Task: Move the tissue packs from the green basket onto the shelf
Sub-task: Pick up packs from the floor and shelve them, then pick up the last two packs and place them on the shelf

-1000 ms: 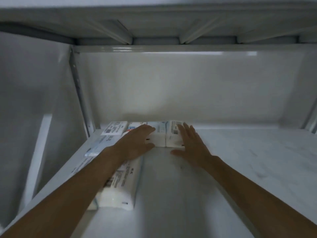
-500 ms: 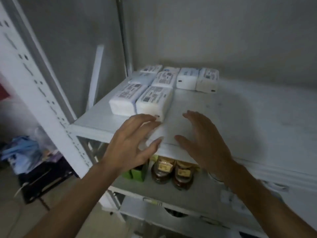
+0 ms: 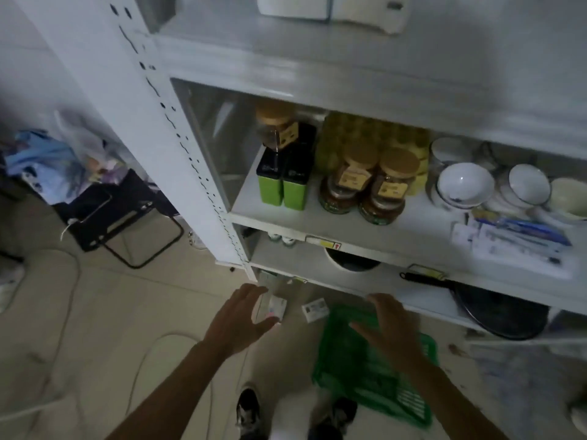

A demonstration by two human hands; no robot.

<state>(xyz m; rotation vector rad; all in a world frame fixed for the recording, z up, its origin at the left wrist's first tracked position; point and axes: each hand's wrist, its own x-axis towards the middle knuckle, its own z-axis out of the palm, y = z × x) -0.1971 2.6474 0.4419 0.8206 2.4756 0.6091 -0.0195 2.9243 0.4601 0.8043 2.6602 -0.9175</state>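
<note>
Looking down past a white metal shelf toward a tiled floor. Two tissue packs resting at the far top edge on the upper shelf board, side by side and touching, cut off by the frame. On the floor, near the feet, a green basket, blurred; contents impossible to make out. Just left of the basket's far corner, two small packs lying on the floor, one partly hidden behind the left hand.

Left hand held above the floor, fingers spread, grip open and holding nothing. Right hand held over the basket, fingers likewise spread, grip open and empty. Whether either hand touches anything below: cannot tell.

On the middle shelf board: two green-and-black tins at left, brown jars with tan lids beside them to the right, yellow bottles behind the jars, white bowls farther right. On the board below, a dark frying pan with the handle pointing left. At far left of the scene, a black folding stool piled with blue cloth and bags. Dark shoes at the near edge.
</note>
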